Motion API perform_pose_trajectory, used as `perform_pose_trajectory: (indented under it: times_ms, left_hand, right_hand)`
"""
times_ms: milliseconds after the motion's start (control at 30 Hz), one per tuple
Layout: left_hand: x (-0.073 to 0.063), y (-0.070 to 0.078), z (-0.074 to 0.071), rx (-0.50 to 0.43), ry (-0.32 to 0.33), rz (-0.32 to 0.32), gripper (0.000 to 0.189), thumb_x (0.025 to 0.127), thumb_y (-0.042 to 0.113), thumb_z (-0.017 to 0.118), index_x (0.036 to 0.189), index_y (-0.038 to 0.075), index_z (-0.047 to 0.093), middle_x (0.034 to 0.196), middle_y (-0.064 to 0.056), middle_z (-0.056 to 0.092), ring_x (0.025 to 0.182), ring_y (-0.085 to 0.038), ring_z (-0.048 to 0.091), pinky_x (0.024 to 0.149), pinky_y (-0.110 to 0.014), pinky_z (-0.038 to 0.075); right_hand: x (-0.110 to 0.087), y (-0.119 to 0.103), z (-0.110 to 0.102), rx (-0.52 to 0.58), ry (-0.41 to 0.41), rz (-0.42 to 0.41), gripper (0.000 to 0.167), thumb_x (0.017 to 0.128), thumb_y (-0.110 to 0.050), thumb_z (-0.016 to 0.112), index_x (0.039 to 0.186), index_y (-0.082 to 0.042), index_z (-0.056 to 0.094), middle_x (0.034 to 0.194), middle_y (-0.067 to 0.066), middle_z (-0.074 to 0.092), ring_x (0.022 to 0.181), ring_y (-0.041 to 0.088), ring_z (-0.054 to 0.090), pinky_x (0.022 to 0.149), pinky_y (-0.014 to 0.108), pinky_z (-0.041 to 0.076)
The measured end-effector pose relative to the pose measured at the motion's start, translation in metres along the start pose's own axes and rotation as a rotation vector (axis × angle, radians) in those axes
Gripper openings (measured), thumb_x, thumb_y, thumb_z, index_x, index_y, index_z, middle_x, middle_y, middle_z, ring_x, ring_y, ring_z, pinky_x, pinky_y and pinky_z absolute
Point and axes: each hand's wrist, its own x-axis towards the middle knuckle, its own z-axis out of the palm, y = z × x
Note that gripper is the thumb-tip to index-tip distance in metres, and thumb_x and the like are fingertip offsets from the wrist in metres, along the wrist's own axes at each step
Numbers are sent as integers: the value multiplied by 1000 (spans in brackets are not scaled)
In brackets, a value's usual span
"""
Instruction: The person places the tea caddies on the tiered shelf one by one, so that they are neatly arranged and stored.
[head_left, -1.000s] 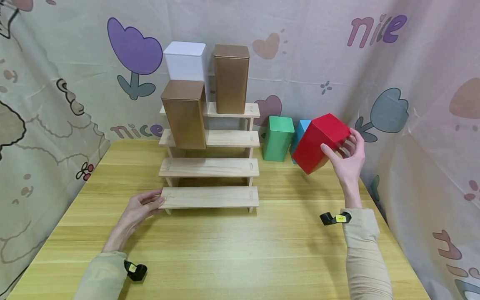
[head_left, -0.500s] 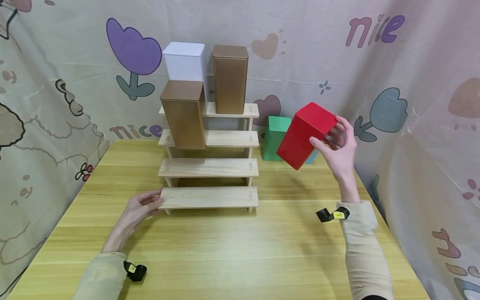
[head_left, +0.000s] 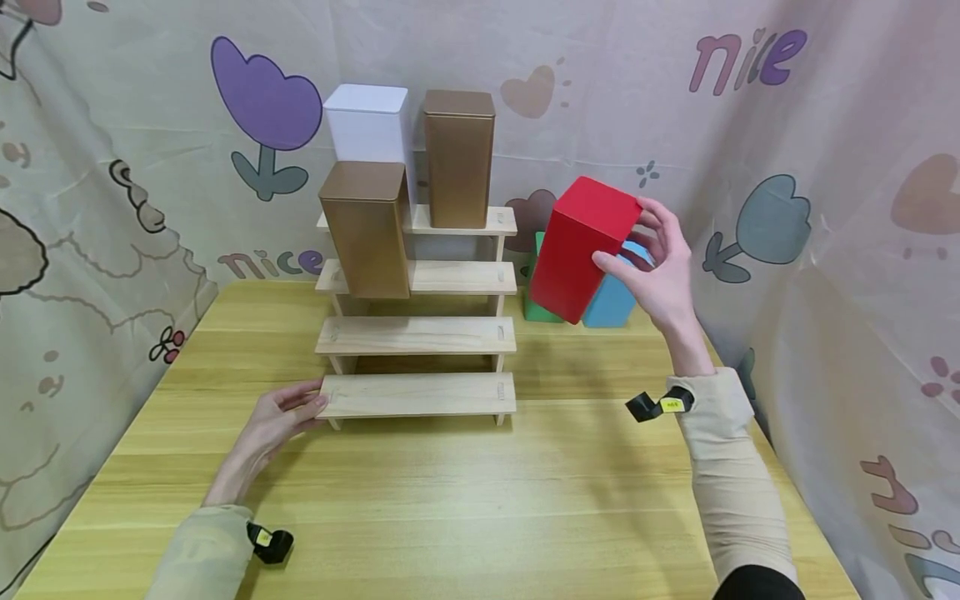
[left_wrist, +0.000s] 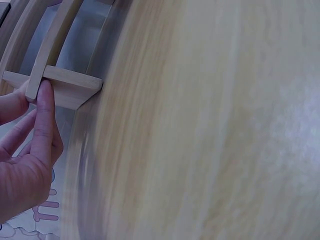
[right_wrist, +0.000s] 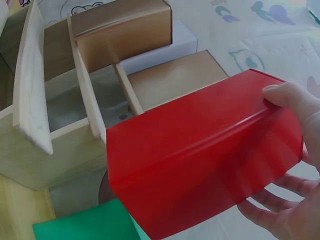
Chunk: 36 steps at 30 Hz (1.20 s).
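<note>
My right hand (head_left: 662, 271) grips a red rectangular tin (head_left: 583, 246) by its upper right end, thumb on the near side and fingers behind. Tilted, the tin is held above the table to the right of a wooden tiered rack (head_left: 416, 393). In the right wrist view the red tin (right_wrist: 200, 155) overlaps the rack's gold tins. My left hand (head_left: 273, 423) pinches the left end of the rack's lowest step; the left wrist view has thumb and index finger around that board (left_wrist: 42, 65).
One gold tin (head_left: 367, 233) leans on the second step from the top. Another gold tin (head_left: 459, 167) and a white tin (head_left: 367, 125) are on the top step. A green tin (head_left: 542, 312), partly hidden, and a blue tin (head_left: 611, 302) stand on the table (head_left: 435, 508) behind the red one.
My right hand has carried the red tin left and upward, uncovering more of the blue tin and covering much of the green one. The left hand stays at the rack.
</note>
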Motion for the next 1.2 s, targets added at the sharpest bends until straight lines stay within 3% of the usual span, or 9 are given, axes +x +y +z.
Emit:
perform_pose_trajectory:
  times_ms: [433,767,1200]
  left_hand:
    - [0,2,1,35,-5,-16,67,99,4,62,148,-19,24,97,14,68,90,-1,68,86,-19,64]
    - [-1,2,0,23,-10,-8,67,99,4,62,148,-20,24,98,13,68,90,-1,68,86,-19,64]
    - [0,0,0,23,-8,-4,67,98,3,62,149,-20,25,98,13,68,90,-1,68,86,-19,64]
  right_hand:
    - [25,-13,17,5,-169,15,76,82,-5,78,148,-22,45,139,2,54,121,22,57,97,23,59]
    - [43,-12,39,105,-288,-7,73,83,-1,76,146,-19,47,135,4,55,119,24,57,95,24,60]
    - [57,-8,71,87,-372,22,75,82,-6,77,148,-23,46,137,5,53,121,24,57,98,29,59]
